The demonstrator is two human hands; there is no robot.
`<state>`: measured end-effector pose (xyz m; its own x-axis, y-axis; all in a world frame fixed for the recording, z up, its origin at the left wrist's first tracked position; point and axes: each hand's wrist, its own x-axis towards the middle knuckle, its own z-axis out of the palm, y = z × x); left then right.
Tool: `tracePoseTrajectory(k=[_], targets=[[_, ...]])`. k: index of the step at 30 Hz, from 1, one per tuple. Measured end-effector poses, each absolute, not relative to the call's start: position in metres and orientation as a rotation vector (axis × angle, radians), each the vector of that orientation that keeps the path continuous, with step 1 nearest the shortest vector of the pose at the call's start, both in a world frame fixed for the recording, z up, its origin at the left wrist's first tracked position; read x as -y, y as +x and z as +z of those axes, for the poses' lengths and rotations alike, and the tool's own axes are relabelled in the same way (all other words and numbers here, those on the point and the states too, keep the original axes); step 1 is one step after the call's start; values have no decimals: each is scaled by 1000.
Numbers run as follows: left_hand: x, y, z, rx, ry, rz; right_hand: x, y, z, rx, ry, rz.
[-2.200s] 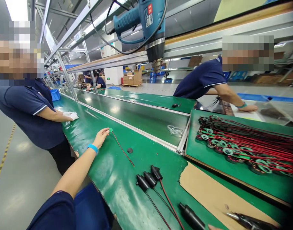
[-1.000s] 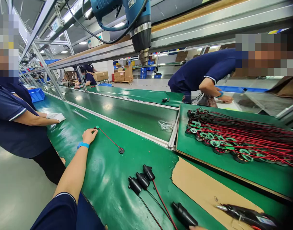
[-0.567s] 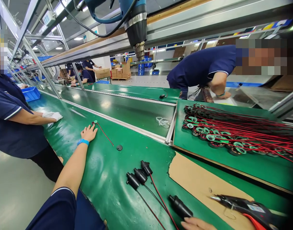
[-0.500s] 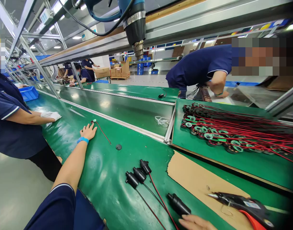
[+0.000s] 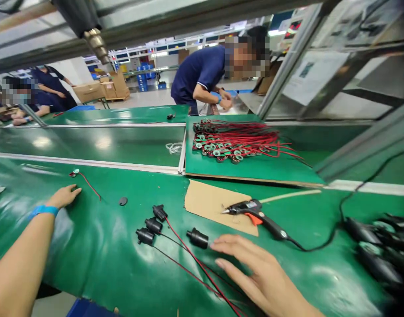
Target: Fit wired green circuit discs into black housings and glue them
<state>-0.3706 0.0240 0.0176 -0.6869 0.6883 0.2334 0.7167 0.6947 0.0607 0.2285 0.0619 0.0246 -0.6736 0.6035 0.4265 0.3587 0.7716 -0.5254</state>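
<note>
Housing point(image 5: 198, 238): black, just ahead of right hand point(image 5: 254, 273), contact unclear.
Right grip: wide, thumb apart, nothing held; best closed evenly round the housing.
Left hand point(image 5: 64, 197): loosely spread, nothing visibly held; wired green ring point(image 5: 76, 171) just beyond fingertips.
Red wires point(image 5: 192, 255): left of right grip; avoid dragging.
Glue gun point(image 5: 251, 209): beyond right grip; avoid nozzle point(image 5: 225, 211).

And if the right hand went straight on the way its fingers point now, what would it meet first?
Most likely the black tube lying by itself, just ahead of the right hand. Whether the fingertips already touch it is hard to tell from this view.
</note>
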Motion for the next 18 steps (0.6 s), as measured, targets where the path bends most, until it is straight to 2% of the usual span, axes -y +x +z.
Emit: tracePoseTrajectory(k=[4,9,13,18], targets=[[-29,-301,26,2589,-1595,-217,-70,239,40,2295,-786,460],[-36,-145,34,2088,-2569,-463,-91,265,55,2198,-980,325],[-41,-44,21,1803,-2896,-546,-105,291,54,1969,-1190,289],[-49,-16,-24,1626,-2980,-592,-119,336,46,1747,-1458,117]])
